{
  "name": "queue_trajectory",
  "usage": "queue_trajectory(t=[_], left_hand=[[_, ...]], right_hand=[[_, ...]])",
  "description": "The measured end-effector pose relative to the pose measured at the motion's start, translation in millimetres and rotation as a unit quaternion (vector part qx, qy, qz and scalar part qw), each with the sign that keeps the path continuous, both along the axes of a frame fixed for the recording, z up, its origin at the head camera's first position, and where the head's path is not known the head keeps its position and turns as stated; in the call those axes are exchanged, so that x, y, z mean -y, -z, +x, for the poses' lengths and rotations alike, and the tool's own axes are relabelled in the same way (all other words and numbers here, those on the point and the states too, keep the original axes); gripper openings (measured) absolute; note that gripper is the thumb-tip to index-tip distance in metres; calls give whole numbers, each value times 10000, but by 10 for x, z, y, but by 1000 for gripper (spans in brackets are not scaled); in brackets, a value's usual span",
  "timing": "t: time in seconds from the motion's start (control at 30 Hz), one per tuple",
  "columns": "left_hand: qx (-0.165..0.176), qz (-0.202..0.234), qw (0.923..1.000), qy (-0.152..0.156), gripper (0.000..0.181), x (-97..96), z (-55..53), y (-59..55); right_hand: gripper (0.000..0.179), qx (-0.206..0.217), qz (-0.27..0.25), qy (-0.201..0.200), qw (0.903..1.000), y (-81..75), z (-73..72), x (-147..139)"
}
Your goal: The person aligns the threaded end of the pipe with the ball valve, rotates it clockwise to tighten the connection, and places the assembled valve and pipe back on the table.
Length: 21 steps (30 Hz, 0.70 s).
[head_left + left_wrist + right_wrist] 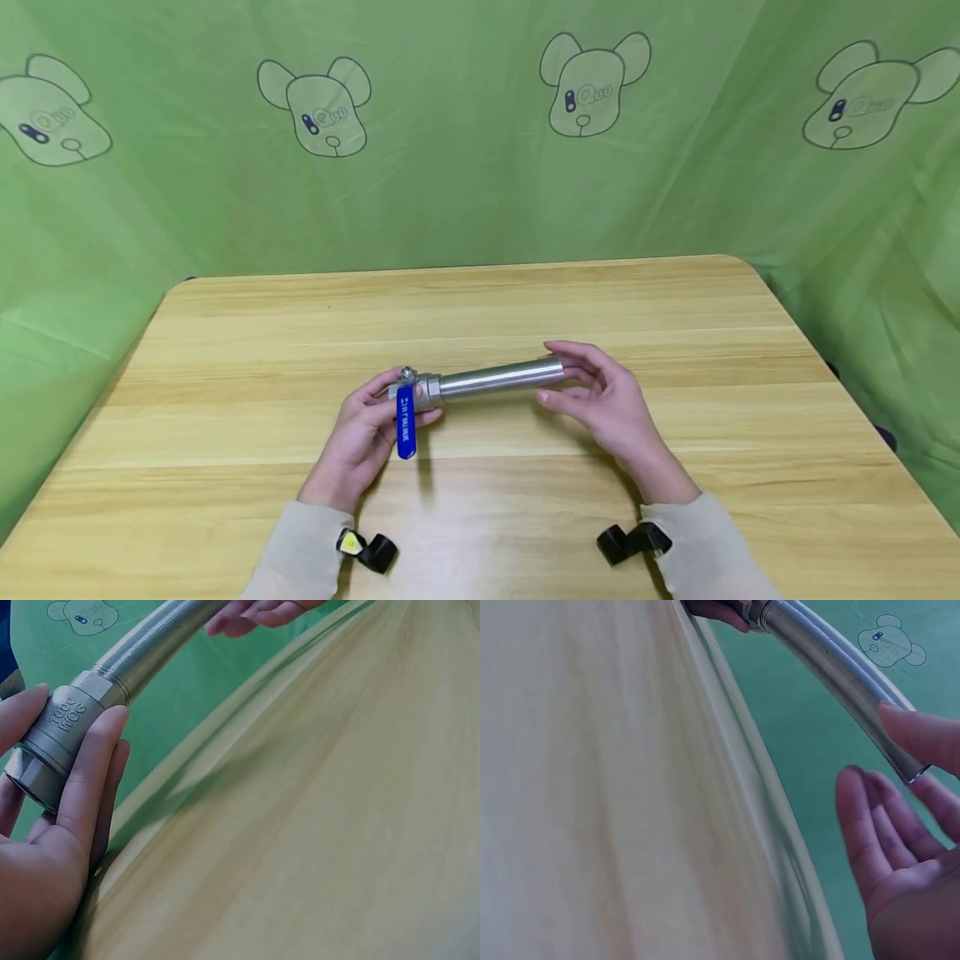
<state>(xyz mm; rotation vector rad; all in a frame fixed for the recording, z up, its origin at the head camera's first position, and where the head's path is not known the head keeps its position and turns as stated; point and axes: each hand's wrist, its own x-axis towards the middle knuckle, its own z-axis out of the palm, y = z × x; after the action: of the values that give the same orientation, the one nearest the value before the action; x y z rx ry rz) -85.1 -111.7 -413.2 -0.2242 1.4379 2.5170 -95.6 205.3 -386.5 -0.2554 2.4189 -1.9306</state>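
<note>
My left hand [363, 433] grips a steel ball valve [426, 392] between thumb and fingers, above the table. Its blue lever handle [406, 425] points toward me. In the left wrist view, raised lettering "1000 WOG" shows on the valve body [71, 716]. A smooth steel pipe [498, 379] is joined to the valve's right end and slants slightly upward to the right. Around the pipe's free end, my right hand [611, 408] is spread loosely, fingers apart. In the right wrist view, one fingertip [900, 720] overlaps the pipe near its end, while other fingers stand off it.
Below the hands lies a light wooden table [225, 375] with rounded far corners. Green curtains [450, 192] printed with cartoon animal heads rise behind it and at both sides. Black wrist devices [378, 552] sit at both cuffs.
</note>
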Motion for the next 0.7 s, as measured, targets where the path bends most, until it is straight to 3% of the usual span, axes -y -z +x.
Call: queue_trajectory(t=[0.1,0.3,0.7], left_hand=[[-47,41,10000,20,30,4,-1,3],[-141,23,9999,33,28,2,4,-5],[-218,-42,9997,69,29,-2,17,-3]], right_hand=[[61,-118,-248,7,9996,-14,6,-1],[54,120,-532,105,9985,-35,15,-3],[48,559,-41,277,9980,-55,36,-13]])
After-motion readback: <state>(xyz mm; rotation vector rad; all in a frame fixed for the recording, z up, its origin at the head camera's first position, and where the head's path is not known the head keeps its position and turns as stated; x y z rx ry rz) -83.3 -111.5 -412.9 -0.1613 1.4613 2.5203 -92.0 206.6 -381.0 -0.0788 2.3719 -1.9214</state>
